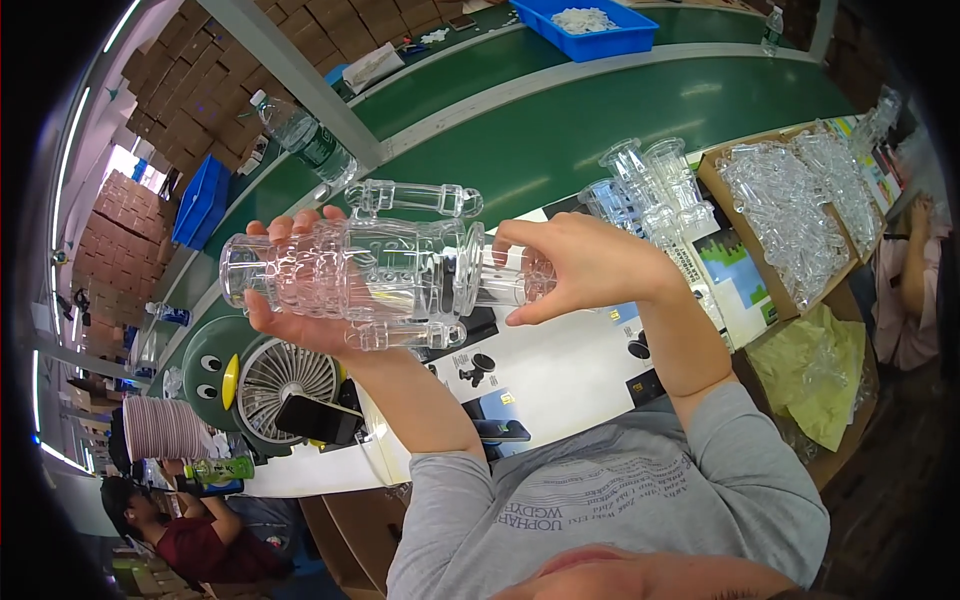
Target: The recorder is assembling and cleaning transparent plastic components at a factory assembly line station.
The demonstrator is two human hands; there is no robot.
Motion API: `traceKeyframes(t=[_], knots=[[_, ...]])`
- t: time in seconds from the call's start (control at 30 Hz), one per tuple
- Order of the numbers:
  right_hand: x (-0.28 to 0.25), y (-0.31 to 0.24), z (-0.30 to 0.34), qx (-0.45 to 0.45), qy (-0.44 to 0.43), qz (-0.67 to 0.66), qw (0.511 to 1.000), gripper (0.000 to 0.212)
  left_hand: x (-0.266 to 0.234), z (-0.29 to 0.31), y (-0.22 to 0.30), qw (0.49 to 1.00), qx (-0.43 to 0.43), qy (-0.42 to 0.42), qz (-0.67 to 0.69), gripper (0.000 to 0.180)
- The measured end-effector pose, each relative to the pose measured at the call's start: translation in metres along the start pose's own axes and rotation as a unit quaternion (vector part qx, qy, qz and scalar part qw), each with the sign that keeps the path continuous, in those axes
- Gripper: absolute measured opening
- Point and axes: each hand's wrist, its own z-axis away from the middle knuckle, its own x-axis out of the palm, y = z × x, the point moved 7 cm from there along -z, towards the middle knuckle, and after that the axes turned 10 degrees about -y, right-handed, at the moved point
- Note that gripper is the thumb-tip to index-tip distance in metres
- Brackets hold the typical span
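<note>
My left hand [318, 332] is wrapped round a clear plastic figure-shaped container [395, 262], held sideways above the table. Two clear arm-like tubes stick out along its sides, and a round flange sits at its right end. My right hand [590, 262] grips a short clear cylinder [508, 287] between thumb and fingers, in line with that flange. Whether the cylinder is inside the flange or only against it, I cannot tell. To the right of my right hand, several similar clear plastic parts [645, 185] stand together on the table.
An open carton [714, 182] full of clear parts is on the right, with yellow-green wrapping [815, 375] below it. A green fan [290, 385] and a phone [318, 420] are at left. A water bottle [310, 140] stands beside a metal post. Beyond lies a green conveyor [470, 130] with a blue tray [600, 46].
</note>
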Motion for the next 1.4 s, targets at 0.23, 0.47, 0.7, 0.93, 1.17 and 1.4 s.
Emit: traceKeyframes(t=[0.23, 0.47, 0.7, 0.93, 1.17, 1.4], knots=[[0.002, 0.000, -0.002, -0.027, -0.002, 0.009, 1.000, 0.051, 0.006, 0.004, -0.002, 1.000, 0.001, -0.024, -0.016, 0.057], [0.003, 0.001, -0.001, -0.035, 0.007, 0.022, 0.999, 0.054, 0.003, 0.004, -0.002, 0.999, -0.001, -0.028, -0.016, 0.059], [0.004, 0.000, -0.003, -0.035, -0.016, 0.011, 0.999, 0.056, 0.008, 0.004, -0.004, 0.998, -0.007, -0.065, 0.006, 0.061], [0.006, 0.001, -0.003, -0.047, -0.012, 0.006, 0.999, 0.056, 0.012, 0.004, -0.003, 0.996, 0.000, -0.087, 0.013, 0.063], [0.005, -0.003, -0.003, -0.051, -0.007, 0.000, 0.999, 0.053, 0.013, 0.004, -0.004, 0.996, 0.004, -0.090, 0.028, 0.063], [0.004, -0.003, -0.002, -0.057, -0.001, -0.001, 0.998, 0.052, 0.011, 0.004, -0.003, 0.997, 0.008, -0.078, 0.003, 0.064]])
